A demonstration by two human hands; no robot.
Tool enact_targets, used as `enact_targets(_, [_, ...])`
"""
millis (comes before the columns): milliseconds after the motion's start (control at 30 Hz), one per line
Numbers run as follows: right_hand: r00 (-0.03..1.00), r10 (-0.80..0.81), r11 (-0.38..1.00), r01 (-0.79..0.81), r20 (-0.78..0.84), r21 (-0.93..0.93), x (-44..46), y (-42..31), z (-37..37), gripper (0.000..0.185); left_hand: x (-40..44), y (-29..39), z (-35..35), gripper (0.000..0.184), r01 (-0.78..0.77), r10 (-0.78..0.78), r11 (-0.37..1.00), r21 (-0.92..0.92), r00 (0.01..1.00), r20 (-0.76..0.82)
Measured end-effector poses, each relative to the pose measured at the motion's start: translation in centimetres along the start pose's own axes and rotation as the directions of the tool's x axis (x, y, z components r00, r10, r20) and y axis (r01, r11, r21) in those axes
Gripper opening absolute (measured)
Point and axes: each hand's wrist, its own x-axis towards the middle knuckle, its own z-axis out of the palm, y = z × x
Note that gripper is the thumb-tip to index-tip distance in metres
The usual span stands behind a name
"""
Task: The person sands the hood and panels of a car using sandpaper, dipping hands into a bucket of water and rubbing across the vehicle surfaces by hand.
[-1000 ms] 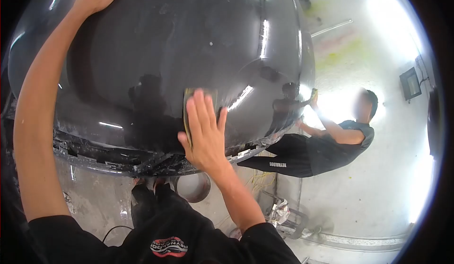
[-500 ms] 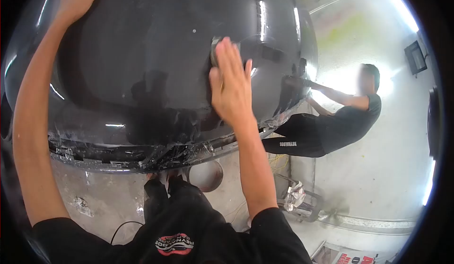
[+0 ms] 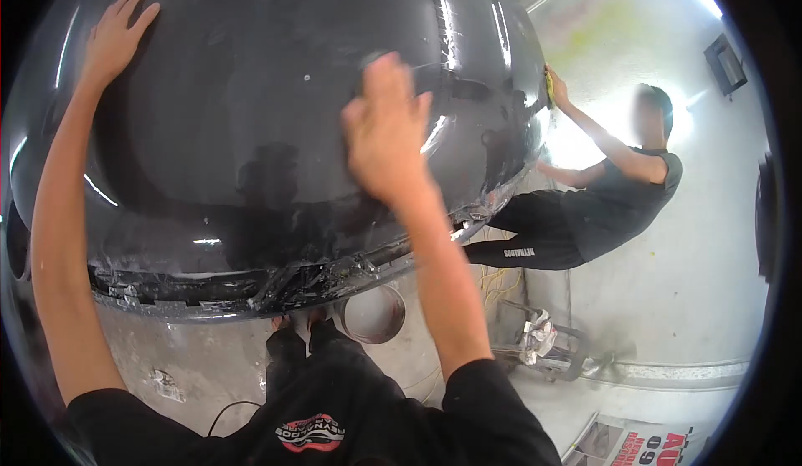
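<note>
A glossy, wet-looking black car hood (image 3: 234, 90) fills the upper part of the head view. My left hand (image 3: 115, 40) lies flat on it at the upper left, fingers spread, holding nothing. Over the hood's right-centre part, my right hand (image 3: 386, 136) presses down, smeared by motion. Beneath its fingertips shows a sliver of a dark flat pad (image 3: 373, 63); the rest is hidden under the palm, and its exact kind does not show.
At the car's right side a co-worker (image 3: 622, 190) holds a yellow-green piece (image 3: 550, 86) against the panel. A round bucket (image 3: 373, 338) stands on the floor by my feet. To the right are a wheeled metal frame (image 3: 576, 349) and a printed sign (image 3: 647, 449).
My right hand has slid a little left and up on the hood with the pad. My left hand appears lower in view. The co-worker's arm has risen along the car's side.
</note>
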Motion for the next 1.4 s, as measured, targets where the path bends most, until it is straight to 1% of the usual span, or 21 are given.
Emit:
enact_targets(133, [0.967, -0.185, 0.977, 0.162, 0.177, 0.138, -5.5, 0.2, -2.3, 0.069, 0.5, -1.1, 0.9, 0.065, -0.04, 0.04, 0.999, -0.021, 0.999, -0.002])
enact_targets(167, [0.996, -0.078, 0.995, 0.075, 0.035, 0.065, -4.7, 4.5, -1.1, 0.066, 0.9, -2.0, 1.3, 0.065, -0.128, 0.125, 0.985, 0.115, 0.992, 0.031])
enact_targets(200, [0.996, 0.08, 0.996, -0.078, -0.046, 0.052, -3.6, 9.3, -0.6, 0.062, 0.8, -1.4, 1.1, 0.064, -0.082, 0.08, 0.994, 0.069, 0.996, 0.027])
enact_targets(233, [0.945, 0.32, 0.934, -0.326, 0.064, 0.147, -2.0, 13.5, -1.9, 0.057, 0.5, -0.5, 0.5, 0.064, -0.034, 0.033, 0.999, 0.021, 0.999, 0.022])
enact_targets(267, [0.897, 0.441, 0.892, -0.44, 0.013, 0.105, -1.6, 17.9, -0.8, 0.057, 0.4, 0.0, -0.1, 0.063, 0.017, -0.016, 1.0, -0.026, 1.0, 0.017])
enact_targets(333, [0.854, 0.52, 0.852, -0.52, 0.002, 0.062, -0.7, 17.1, 0.3, 0.063, 0.4, -0.2, -0.1, 0.063, 0.015, -0.014, 0.999, -0.029, 1.0, 0.011])
enact_targets(467, [0.999, 0.039, 0.995, -0.036, -0.025, 0.094, -5.6, -0.3, -1.5, 0.068, 1.7, -3.5, 2.7, 0.065, -0.157, 0.152, 0.983, 0.092, 0.987, 0.052])
enact_targets(533, [0.999, 0.0, 0.972, 0.012, -0.051, 0.236, -7.4, 0.0, -2.3, 0.066, 1.9, -3.7, 2.9, 0.065, -0.137, 0.134, 0.989, 0.048, 0.989, 0.065])
enact_targets(600, [0.999, 0.028, 0.996, -0.03, 0.023, 0.079, -6.3, 7.7, -1.8, 0.064, 2.3, -4.4, 3.3, 0.065, -0.138, 0.138, 0.99, -0.003, 0.989, 0.054])
enact_targets(633, [0.981, 0.179, 0.978, -0.169, -0.08, 0.124, -5.7, 11.7, -1.1, 0.057, 2.3, -4.1, 3.3, 0.065, -0.128, 0.128, 0.992, 0.002, 0.99, 0.064])
enact_targets(733, [0.863, 0.501, 0.862, -0.492, -0.06, 0.118, -2.8, 17.1, -1.5, 0.055, 2.0, -2.9, 1.7, 0.066, -0.071, 0.072, 0.997, -0.016, 0.995, 0.076])
enact_targets(800, [0.889, 0.431, 0.901, -0.417, -0.154, 0.117, -4.3, 12.9, -0.1, 0.06, 1.4, -1.5, 0.5, 0.066, -0.017, 0.023, 0.997, -0.075, 0.996, 0.083])
enact_targets(867, [0.958, 0.28, 0.96, -0.278, -0.057, 0.04, -7.4, 4.1, -1.8, 0.066, 1.4, -1.3, 0.0, 0.066, -0.042, 0.049, 0.992, -0.117, 0.997, 0.058])
enact_targets(933, [0.999, 0.043, 0.946, -0.039, -0.003, 0.322, -12.7, -0.6, -1.5, 0.068, 1.1, -1.0, -0.5, 0.067, -0.046, 0.058, 0.983, -0.179, 0.996, 0.063])
enact_targets(1000, [1.0, 0.003, 0.967, -0.009, 0.025, 0.253, -12.4, 5.1, -1.9, 0.07, 1.7, -3.2, 1.0, 0.06, -0.213, 0.213, 0.962, -0.169, 0.977, -0.018])
enact_targets(1033, [0.99, 0.13, 0.979, -0.121, -0.046, 0.163, -11.2, 8.7, -1.9, 0.063, 1.5, -2.4, 0.2, 0.058, -0.233, 0.225, 0.949, -0.212, 0.972, -0.061])
enact_targets(1100, [0.901, 0.378, 0.909, -0.318, -0.215, 0.268, -8.6, 16.2, -1.8, 0.046, 0.2, 0.1, -1.7, 0.048, -0.286, 0.255, 0.921, -0.265, 0.956, -0.145])
enact_targets(1200, [0.824, 0.468, 0.883, -0.436, -0.319, 0.171, -7.7, 16.1, 0.1, 0.048, -2.1, 4.5, -5.0, 0.046, -0.401, 0.394, 0.898, -0.178, 0.916, -0.075])
enact_targets(1333, [0.975, 0.197, 0.944, -0.161, -0.102, 0.288, -14.4, 2.9, -1.8, 0.064, -7.4, 13.3, -7.7, 0.073, -0.603, 0.642, 0.756, -0.256, 0.758, 0.113])
enact_targets(1367, [0.981, 0.094, 0.908, -0.016, -0.168, 0.418, -17.1, 1.7, -0.3, 0.061, -9.1, 16.6, -8.9, 0.082, -0.635, 0.689, 0.718, -0.284, 0.707, 0.162])
enact_targets(1400, [0.974, 0.121, 0.938, -0.048, -0.194, 0.343, -17.0, 3.3, -0.1, 0.059, -10.2, 19.2, -9.4, 0.089, -0.669, 0.733, 0.674, -0.314, 0.657, 0.176])
